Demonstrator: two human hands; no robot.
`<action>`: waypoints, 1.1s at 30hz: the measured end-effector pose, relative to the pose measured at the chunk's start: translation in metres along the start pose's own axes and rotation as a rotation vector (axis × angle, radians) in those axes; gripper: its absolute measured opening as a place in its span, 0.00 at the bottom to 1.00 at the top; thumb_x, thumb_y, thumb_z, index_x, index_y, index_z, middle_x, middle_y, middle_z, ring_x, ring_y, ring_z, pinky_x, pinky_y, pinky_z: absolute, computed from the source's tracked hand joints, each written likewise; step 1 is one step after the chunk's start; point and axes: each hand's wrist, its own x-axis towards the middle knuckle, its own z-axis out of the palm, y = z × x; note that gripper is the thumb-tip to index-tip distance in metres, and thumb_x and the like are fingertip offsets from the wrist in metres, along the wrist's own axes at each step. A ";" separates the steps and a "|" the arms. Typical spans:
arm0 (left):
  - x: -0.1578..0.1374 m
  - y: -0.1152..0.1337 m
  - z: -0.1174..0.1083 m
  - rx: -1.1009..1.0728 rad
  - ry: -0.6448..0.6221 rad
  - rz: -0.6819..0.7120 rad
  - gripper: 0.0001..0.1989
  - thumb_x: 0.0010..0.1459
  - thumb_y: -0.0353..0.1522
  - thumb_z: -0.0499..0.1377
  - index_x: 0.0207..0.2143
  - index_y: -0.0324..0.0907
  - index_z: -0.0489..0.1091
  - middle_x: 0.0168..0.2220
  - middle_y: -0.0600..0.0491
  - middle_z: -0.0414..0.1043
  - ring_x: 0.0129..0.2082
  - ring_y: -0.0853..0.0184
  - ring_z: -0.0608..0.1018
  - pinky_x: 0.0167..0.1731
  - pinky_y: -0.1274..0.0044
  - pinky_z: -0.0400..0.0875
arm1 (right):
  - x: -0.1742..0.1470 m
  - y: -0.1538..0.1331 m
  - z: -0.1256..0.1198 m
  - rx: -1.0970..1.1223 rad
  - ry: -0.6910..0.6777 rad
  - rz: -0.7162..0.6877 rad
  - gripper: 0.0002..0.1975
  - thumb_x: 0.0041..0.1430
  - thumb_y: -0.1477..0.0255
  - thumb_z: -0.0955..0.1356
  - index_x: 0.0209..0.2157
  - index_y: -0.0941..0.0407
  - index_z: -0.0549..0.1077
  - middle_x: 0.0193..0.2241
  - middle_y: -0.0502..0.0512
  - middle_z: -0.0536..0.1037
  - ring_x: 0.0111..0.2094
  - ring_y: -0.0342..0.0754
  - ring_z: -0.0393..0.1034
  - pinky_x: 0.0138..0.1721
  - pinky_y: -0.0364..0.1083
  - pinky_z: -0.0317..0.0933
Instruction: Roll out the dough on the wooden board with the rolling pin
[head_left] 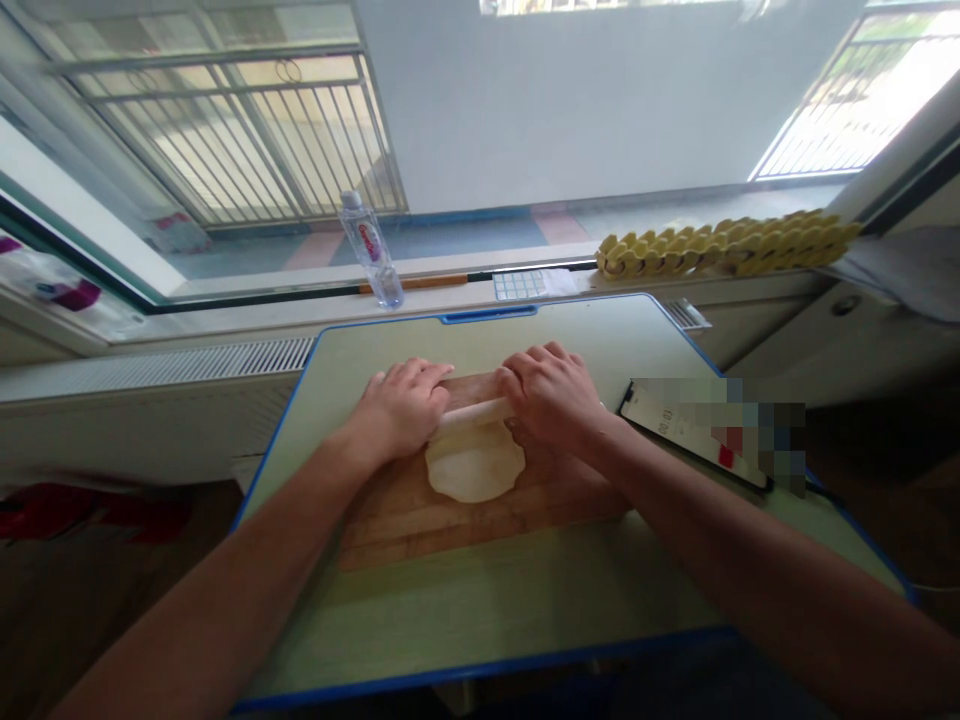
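A pale rolling pin [474, 412] lies across the far part of a flattened piece of dough [475, 465]. The dough is thin, with a wavy, roughly round edge. It rests on a brown wooden board [450, 535]. My left hand [405, 400] is closed over the pin's left end, while my right hand [547, 390] presses down on its right end. Both palms face downward and cover the ends of the pin. Part of the dough's right edge is hidden by my right hand.
Under the board is a pale green table [405, 600] with a blue rim. A lit phone [690, 435] lies on the right. On the windowsill stand a clear plastic bottle [373, 250], a checked sheet or packet [519, 286] and yellow egg trays [720, 248]. A radiator [157, 372] is at left.
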 end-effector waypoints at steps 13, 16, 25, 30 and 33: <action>-0.044 0.025 0.001 0.046 0.096 0.026 0.28 0.72 0.38 0.45 0.70 0.44 0.63 0.69 0.45 0.66 0.68 0.53 0.68 0.70 0.52 0.55 | -0.038 0.001 -0.015 -0.102 -0.064 -0.218 0.27 0.73 0.68 0.58 0.70 0.55 0.63 0.64 0.64 0.71 0.63 0.63 0.60 0.64 0.65 0.44; -0.050 0.031 0.002 0.057 0.083 -0.002 0.28 0.72 0.38 0.44 0.71 0.46 0.62 0.71 0.47 0.64 0.70 0.54 0.66 0.70 0.53 0.56 | -0.044 -0.008 -0.017 -0.128 -0.014 -0.193 0.25 0.74 0.67 0.58 0.68 0.55 0.66 0.63 0.63 0.73 0.62 0.63 0.62 0.64 0.63 0.45; -0.032 0.028 -0.004 0.069 0.318 -0.149 0.25 0.72 0.40 0.48 0.64 0.46 0.71 0.66 0.44 0.70 0.65 0.49 0.71 0.66 0.47 0.58 | -0.018 -0.014 -0.001 -0.081 0.047 0.039 0.23 0.78 0.64 0.54 0.57 0.52 0.76 0.55 0.59 0.80 0.56 0.57 0.69 0.56 0.54 0.53; -0.035 0.029 -0.002 0.060 0.148 -0.117 0.26 0.73 0.41 0.45 0.68 0.48 0.67 0.70 0.45 0.65 0.69 0.50 0.67 0.67 0.43 0.57 | -0.028 -0.013 -0.005 -0.108 -0.028 -0.092 0.23 0.77 0.65 0.56 0.66 0.51 0.69 0.63 0.59 0.74 0.64 0.60 0.61 0.62 0.59 0.49; -0.047 0.035 0.000 0.094 0.118 -0.093 0.27 0.73 0.40 0.44 0.70 0.49 0.65 0.71 0.45 0.64 0.70 0.49 0.66 0.66 0.40 0.56 | -0.042 -0.015 -0.014 -0.136 -0.037 -0.144 0.24 0.77 0.64 0.56 0.67 0.53 0.67 0.65 0.61 0.72 0.66 0.63 0.58 0.64 0.63 0.46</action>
